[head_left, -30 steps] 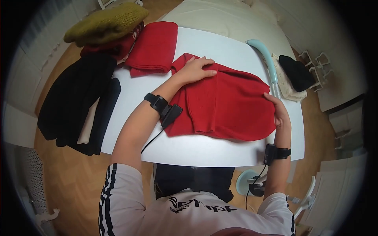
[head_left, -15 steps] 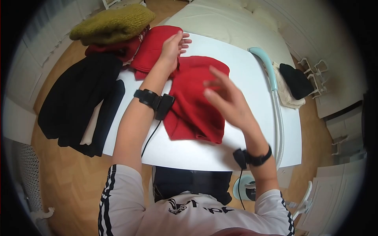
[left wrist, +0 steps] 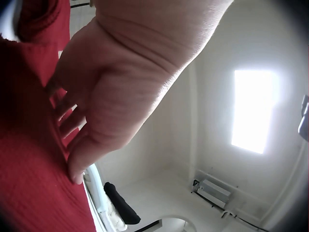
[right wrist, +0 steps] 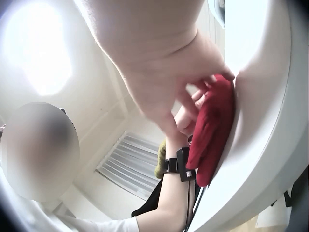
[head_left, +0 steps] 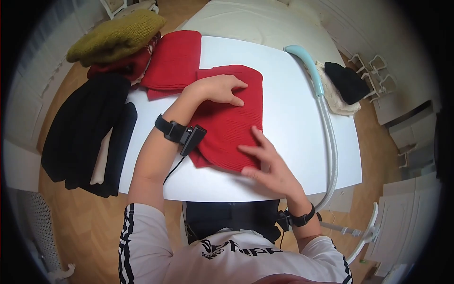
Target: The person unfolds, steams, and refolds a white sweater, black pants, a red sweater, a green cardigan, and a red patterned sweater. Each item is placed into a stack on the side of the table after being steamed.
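A red knitted garment [head_left: 231, 125], folded into a thick oblong, lies on the white table in the middle of the head view. My left hand [head_left: 218, 89] rests on its upper part, fingers pointing right and thumb apart. In the left wrist view, those fingertips and the thumb touch the red knit [left wrist: 34, 159]. At the garment's near right edge is my right hand [head_left: 272, 165], its fingers spread over the cloth. The right wrist view has this hand [right wrist: 178, 67] above the folded layers [right wrist: 212, 125], fingers right at the top of them.
Another folded red garment [head_left: 175, 59] lies at the back left, beside a pile topped by a mustard knit [head_left: 116, 38]. Black clothes [head_left: 80, 132] hang over the table's left edge. On the right are a pale blue steamer handle with its hose [head_left: 328, 137] and a black item [head_left: 347, 83] on cream cloth.
The garment's right part has been folded over to the left, making it narrower. My left hand lifted toward the back, then came down onto it. My right hand moved from the far right to the near edge.
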`<act>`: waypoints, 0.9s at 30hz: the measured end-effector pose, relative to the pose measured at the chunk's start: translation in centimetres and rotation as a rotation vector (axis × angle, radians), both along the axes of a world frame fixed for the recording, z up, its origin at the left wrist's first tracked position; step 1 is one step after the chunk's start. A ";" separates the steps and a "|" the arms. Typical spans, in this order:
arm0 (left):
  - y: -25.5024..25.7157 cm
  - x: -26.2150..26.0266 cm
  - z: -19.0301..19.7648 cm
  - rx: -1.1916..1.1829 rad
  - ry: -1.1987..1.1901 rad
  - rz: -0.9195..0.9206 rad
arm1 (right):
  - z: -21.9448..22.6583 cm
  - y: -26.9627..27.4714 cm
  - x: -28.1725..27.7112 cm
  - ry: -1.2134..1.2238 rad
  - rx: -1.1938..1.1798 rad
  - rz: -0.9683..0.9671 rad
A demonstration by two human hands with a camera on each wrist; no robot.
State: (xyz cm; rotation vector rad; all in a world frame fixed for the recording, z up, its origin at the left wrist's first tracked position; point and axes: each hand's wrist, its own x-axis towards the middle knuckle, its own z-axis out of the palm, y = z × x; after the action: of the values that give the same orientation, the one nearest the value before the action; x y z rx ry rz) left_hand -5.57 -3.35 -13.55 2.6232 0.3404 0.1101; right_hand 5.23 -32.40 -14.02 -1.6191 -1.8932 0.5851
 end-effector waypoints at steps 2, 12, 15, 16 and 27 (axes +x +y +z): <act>0.2 0.0 0.5 -0.144 -0.029 0.085 | -0.9 1.2 -0.1 0.281 -0.026 -0.295; 0.5 0.5 0.0 -0.271 -0.135 0.165 | 0.0 7.3 -1.5 1.388 -0.396 -0.468; 0.2 0.8 0.4 -0.295 -0.173 0.138 | -0.4 7.4 -0.9 1.516 -0.407 -0.483; 0.1 1.0 0.5 -0.363 -0.222 0.208 | -0.3 6.9 0.4 1.527 -0.375 -0.499; -1.7 3.0 -3.2 -0.479 -0.278 0.364 | 15.5 -9.7 18.9 1.281 0.026 -0.500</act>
State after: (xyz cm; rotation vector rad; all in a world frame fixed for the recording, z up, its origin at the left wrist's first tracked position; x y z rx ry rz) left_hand -2.55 -5.09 -16.72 2.0202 0.6521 0.4509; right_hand 24.12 -42.09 1.48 -1.1118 -0.5365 1.0091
